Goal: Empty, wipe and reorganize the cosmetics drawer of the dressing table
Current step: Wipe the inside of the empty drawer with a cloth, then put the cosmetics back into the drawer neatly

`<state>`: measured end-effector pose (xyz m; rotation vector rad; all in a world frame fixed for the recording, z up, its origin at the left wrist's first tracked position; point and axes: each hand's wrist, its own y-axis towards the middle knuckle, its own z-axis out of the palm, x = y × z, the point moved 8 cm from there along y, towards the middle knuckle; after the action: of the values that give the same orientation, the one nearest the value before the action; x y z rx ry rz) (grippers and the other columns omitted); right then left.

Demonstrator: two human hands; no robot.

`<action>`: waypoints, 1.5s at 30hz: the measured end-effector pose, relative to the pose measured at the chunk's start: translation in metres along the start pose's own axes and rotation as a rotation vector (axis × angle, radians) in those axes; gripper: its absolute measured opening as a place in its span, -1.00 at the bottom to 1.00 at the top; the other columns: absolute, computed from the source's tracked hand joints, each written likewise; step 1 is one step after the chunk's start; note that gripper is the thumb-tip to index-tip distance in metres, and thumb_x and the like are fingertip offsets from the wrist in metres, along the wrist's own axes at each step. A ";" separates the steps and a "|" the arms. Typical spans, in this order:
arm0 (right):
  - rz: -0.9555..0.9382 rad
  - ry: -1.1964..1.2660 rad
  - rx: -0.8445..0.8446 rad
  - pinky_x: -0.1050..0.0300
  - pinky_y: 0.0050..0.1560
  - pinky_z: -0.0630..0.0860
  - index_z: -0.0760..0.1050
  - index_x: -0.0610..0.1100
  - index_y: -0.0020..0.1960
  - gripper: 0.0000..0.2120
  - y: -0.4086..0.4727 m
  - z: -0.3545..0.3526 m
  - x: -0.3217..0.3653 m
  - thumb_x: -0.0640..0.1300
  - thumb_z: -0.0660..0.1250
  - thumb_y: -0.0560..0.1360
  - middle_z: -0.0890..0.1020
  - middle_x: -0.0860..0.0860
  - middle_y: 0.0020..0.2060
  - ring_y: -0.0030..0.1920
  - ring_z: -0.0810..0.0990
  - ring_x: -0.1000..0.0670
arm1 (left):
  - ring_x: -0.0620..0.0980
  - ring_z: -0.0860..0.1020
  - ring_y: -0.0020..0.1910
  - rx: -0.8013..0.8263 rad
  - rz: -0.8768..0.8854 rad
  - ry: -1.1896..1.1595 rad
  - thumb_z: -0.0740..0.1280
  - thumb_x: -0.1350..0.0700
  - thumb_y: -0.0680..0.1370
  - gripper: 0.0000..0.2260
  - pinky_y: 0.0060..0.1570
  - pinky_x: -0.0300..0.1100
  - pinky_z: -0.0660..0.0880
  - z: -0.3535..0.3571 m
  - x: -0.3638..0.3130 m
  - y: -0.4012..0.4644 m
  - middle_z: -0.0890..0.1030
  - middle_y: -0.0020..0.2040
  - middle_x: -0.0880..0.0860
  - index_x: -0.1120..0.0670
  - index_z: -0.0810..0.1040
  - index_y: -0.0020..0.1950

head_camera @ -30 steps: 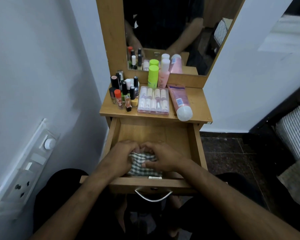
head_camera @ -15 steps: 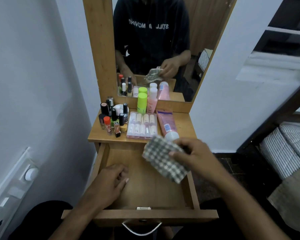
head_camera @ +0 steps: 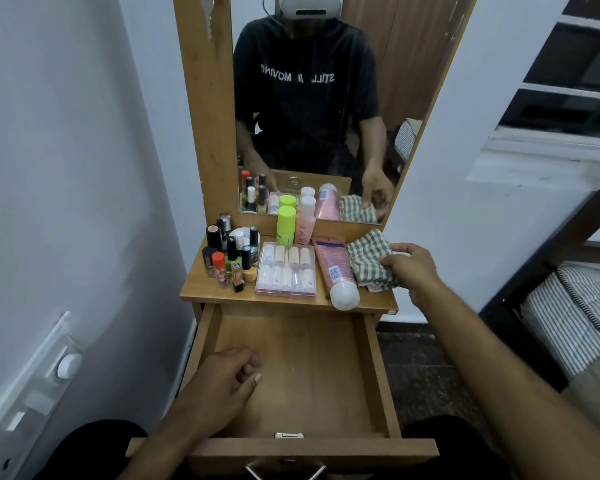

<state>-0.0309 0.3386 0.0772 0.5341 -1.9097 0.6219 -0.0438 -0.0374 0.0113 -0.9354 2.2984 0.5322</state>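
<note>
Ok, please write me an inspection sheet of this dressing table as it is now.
Surface: wooden table top, crowded.
Job's things: drawer pulled open, nothing seen inside except the left hand; checked cloth on the top's right end.
Clutter: small bottles, clear case of tubes, pink tube lying down, green bottle, pink bottle.
Hands: left hand over the drawer floor, fingers loosely curled, holding nothing; right hand grips the cloth.
Cables: nothing seen.
Surroundings: mirror, wall switch panel, striped mattress.

A white switchboard (head_camera: 32,393) is fixed to the wall at eight o'clock; striped bedding (head_camera: 568,313) lies at three o'clock.
</note>
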 end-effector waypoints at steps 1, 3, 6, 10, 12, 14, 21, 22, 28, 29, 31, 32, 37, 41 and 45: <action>-0.046 -0.089 -0.041 0.08 -0.15 0.61 0.55 -0.09 0.21 -0.71 -0.001 -0.001 0.003 -0.21 0.44 0.51 0.62 -0.04 0.11 0.03 0.62 -0.04 | -0.20 0.57 -0.11 0.001 0.000 0.000 0.44 0.08 0.53 -0.81 -0.18 -0.38 0.46 0.000 0.000 0.000 0.59 -0.18 -0.21 -0.22 0.52 -0.09; -0.121 -0.221 -0.094 0.07 -0.15 0.63 0.54 -0.06 0.22 -0.69 -0.001 0.000 0.005 -0.12 0.47 0.50 0.63 -0.04 0.10 0.01 0.62 -0.03 | -0.20 0.56 -0.09 0.001 0.002 0.001 0.44 0.09 0.53 -0.80 -0.17 -0.40 0.45 0.000 -0.001 0.000 0.58 -0.18 -0.20 -0.22 0.52 -0.09; -0.146 -0.282 -0.122 -0.07 0.01 0.68 0.54 -0.05 0.19 -0.67 0.002 0.000 0.001 -0.05 0.50 0.46 0.68 -0.07 0.12 0.04 0.67 -0.07 | -0.19 0.57 -0.08 0.009 0.006 -0.013 0.45 0.11 0.53 -0.79 -0.17 -0.41 0.45 0.001 -0.001 0.001 0.59 -0.18 -0.21 -0.21 0.53 -0.09; -0.144 -0.285 -0.098 -0.08 0.01 0.69 0.55 -0.05 0.19 -0.65 0.009 -0.002 0.000 -0.05 0.53 0.45 0.68 -0.10 0.14 0.06 0.68 -0.08 | -0.18 0.57 -0.06 0.016 0.002 -0.009 0.45 0.09 0.53 -0.85 -0.17 -0.40 0.46 0.002 0.001 0.001 0.60 -0.17 -0.21 -0.17 0.57 -0.06; -0.147 -0.258 -0.085 -0.07 0.03 0.68 0.53 -0.05 0.26 -0.59 0.007 -0.004 0.002 -0.05 0.53 0.46 0.66 -0.11 0.17 0.10 0.66 -0.09 | -0.18 0.58 -0.06 0.016 0.000 -0.006 0.45 0.08 0.53 -0.86 -0.18 -0.40 0.46 0.003 0.002 0.001 0.60 -0.17 -0.21 -0.17 0.58 -0.06; -0.258 -0.280 -0.156 -0.07 0.09 0.65 0.49 -0.04 0.31 -0.56 -0.005 -0.012 0.013 0.03 0.50 0.49 0.62 -0.07 0.20 0.15 0.62 -0.09 | -0.18 0.57 -0.06 0.018 -0.003 -0.006 0.44 0.08 0.53 -0.86 -0.18 -0.39 0.46 0.002 0.002 0.001 0.60 -0.17 -0.22 -0.18 0.57 -0.07; -0.724 -0.446 -0.064 0.30 -0.08 0.54 0.54 0.05 0.20 -0.68 -0.102 0.031 0.036 0.13 0.46 0.50 0.57 0.16 0.03 -0.03 0.57 0.15 | -0.19 0.57 -0.07 0.021 -0.001 -0.023 0.44 0.10 0.53 -0.84 -0.18 -0.42 0.45 0.003 -0.001 0.001 0.59 -0.17 -0.20 -0.18 0.57 -0.08; -0.750 -0.473 -0.041 0.30 -0.07 0.55 0.54 0.07 0.21 -0.66 -0.111 0.040 0.033 0.15 0.45 0.49 0.58 0.16 0.04 -0.03 0.56 0.16 | -0.19 0.57 -0.07 0.021 -0.001 -0.025 0.44 0.11 0.54 -0.84 -0.17 -0.42 0.45 0.003 -0.001 0.001 0.59 -0.16 -0.20 -0.17 0.57 -0.08; -0.805 -0.670 -0.101 0.13 -0.10 0.61 0.48 0.08 0.29 -0.47 -0.118 0.060 0.021 0.33 0.39 0.44 0.57 0.08 0.08 -0.01 0.54 0.10 | -0.21 0.56 -0.06 0.001 0.004 -0.027 0.44 0.10 0.54 -0.83 -0.16 -0.42 0.45 -0.001 -0.004 0.000 0.59 -0.17 -0.21 -0.18 0.56 -0.08; -0.798 -0.659 -0.088 0.14 -0.09 0.61 0.47 0.07 0.29 -0.47 -0.117 0.062 0.020 0.31 0.41 0.43 0.57 0.08 0.08 -0.02 0.54 0.10 | -0.22 0.56 -0.06 0.003 0.002 -0.028 0.44 0.10 0.55 -0.83 -0.15 -0.43 0.45 -0.001 -0.004 0.000 0.59 -0.17 -0.21 -0.18 0.55 -0.08; -0.772 -0.600 -0.075 0.22 -0.09 0.55 0.47 0.06 0.25 -0.52 -0.117 0.061 0.021 0.24 0.45 0.43 0.57 0.08 0.06 -0.04 0.53 0.12 | -0.22 0.56 -0.05 0.020 0.003 -0.036 0.43 0.09 0.55 -0.84 -0.15 -0.43 0.45 0.001 -0.003 0.001 0.60 -0.15 -0.20 -0.19 0.55 -0.06; -0.751 -0.551 -0.077 0.25 -0.10 0.52 0.47 0.06 0.22 -0.55 -0.117 0.058 0.021 0.20 0.46 0.43 0.58 0.09 0.04 -0.04 0.53 0.13 | -0.23 0.56 -0.04 0.036 0.000 -0.041 0.43 0.08 0.55 -0.85 -0.14 -0.43 0.46 0.003 -0.002 0.001 0.60 -0.13 -0.21 -0.19 0.56 -0.03; -0.618 -0.289 -0.136 0.30 -0.13 0.54 0.45 0.09 0.18 -0.65 -0.125 0.037 0.008 0.09 0.48 0.47 0.57 0.12 0.07 -0.03 0.55 0.17 | -0.27 0.55 0.02 0.095 0.006 -0.048 0.41 0.05 0.57 -0.84 -0.11 -0.45 0.47 0.010 -0.002 0.000 0.60 -0.07 -0.23 -0.10 0.61 0.14; -0.593 -0.128 -0.207 0.32 -0.20 0.56 0.47 0.09 0.26 -0.63 -0.143 0.014 0.000 0.01 0.47 0.49 0.55 0.10 0.13 0.09 0.52 0.28 | -0.25 0.56 0.00 0.115 -0.003 -0.039 0.40 0.02 0.58 -0.85 -0.12 -0.40 0.50 0.010 -0.002 -0.001 0.60 -0.07 -0.23 -0.13 0.60 0.14; -0.767 -0.067 -0.227 0.34 -0.28 0.58 0.56 -0.02 0.21 -0.71 -0.180 -0.012 0.015 -0.06 0.47 0.51 0.56 0.05 0.12 0.07 0.59 0.17 | -0.23 0.58 -0.01 0.169 0.020 -0.045 0.40 0.01 0.58 -0.83 -0.11 -0.34 0.54 0.014 -0.008 -0.001 0.61 -0.06 -0.23 -0.14 0.60 0.16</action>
<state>0.0819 0.2064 0.1287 1.0648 -1.6293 -0.1092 -0.0326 -0.0262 0.0059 -0.8109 2.2738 0.3567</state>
